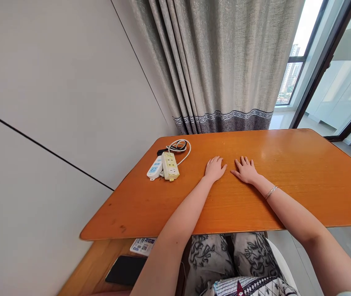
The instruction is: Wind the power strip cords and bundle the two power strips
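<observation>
My left hand [214, 168] lies flat on the wooden table [255, 209], fingers stretched forward and the thumb pointing right. A short gap to the right, my right hand [245, 169] rests palm down with its fingers spread; a thin silver bracelet [271, 192] circles that wrist. Neither hand holds anything. Left of my left hand and apart from it, a yellowed power strip [170, 166] leans against a white power strip with blue sockets [155, 167]. Their white cable [188, 150] and a black cable are coiled just behind them.
A grey wall [55, 102] runs along the table's left side. A patterned curtain [231, 61] hangs behind the far edge, with a dark-framed glass door [323, 70] at right. Below the near left edge, a black phone [125, 270] and a printed card [143, 246] lie on a wooden surface.
</observation>
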Demonstrator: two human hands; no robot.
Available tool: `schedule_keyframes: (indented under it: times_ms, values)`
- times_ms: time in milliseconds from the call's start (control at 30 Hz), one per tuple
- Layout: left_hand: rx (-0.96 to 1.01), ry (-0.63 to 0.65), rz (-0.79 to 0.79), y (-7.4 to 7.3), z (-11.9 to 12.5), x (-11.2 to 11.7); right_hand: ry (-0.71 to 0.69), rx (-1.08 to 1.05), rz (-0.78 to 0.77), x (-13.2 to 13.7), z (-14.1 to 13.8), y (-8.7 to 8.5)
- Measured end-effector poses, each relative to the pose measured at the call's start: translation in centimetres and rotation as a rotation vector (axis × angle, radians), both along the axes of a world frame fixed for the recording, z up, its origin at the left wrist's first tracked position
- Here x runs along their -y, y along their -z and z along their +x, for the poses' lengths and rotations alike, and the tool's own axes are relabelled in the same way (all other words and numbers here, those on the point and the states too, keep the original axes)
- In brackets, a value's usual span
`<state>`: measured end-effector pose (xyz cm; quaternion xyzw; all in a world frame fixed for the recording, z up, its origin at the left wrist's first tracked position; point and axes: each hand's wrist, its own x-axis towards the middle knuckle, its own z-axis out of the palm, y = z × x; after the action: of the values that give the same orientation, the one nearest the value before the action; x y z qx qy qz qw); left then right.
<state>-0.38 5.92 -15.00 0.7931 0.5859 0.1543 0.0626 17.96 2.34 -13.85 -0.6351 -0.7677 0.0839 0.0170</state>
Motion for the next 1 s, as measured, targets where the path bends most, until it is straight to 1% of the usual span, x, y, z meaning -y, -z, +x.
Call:
schedule_keyframes:
  times_ms: [400, 533, 633, 733, 800, 867, 900, 933, 1000]
  values:
    - [0.027, 0.022, -0.019, 0.1, -0.3, -0.1, 0.0, 0.027, 0.005, 0.2, -0.1, -0.4]
    - [0.051, 0.023, -0.012, 0.4, -0.3, -0.2, -0.004, 0.026, 0.006, 0.2, -0.1, -0.4]
    - [0.131, 0.021, 0.003, 0.9, -0.3, -0.6, -0.007, 0.03, 0.012, 0.2, 0.0, -0.2]
    - [0.333, -0.031, 0.036, 0.9, -0.7, -1.8, -0.005, 0.029, 0.016, 0.1, 0.1, -0.1]
    - [0.44, -0.098, 0.068, 0.3, -1.5, -2.8, -0.007, 0.025, 0.02, 0.1, 0.2, 0.0]
    - [0.462, -0.156, 0.121, -0.9, -3.1, -4.0, -0.012, 0.023, 0.023, 0.1, 0.2, 0.0]
    - [0.467, -0.186, 0.165, -1.7, -4.2, -4.5, -0.014, 0.022, 0.023, 0.1, 0.2, 0.0]
    - [0.466, -0.231, 0.246, -2.5, -5.5, -5.1, -0.015, 0.023, 0.021, 0.1, 0.2, 0.0]
    - [0.453, -0.346, 0.359, -4.1, -8.2, -6.0, -0.014, 0.025, 0.017, 0.1, 0.2, 0.0]
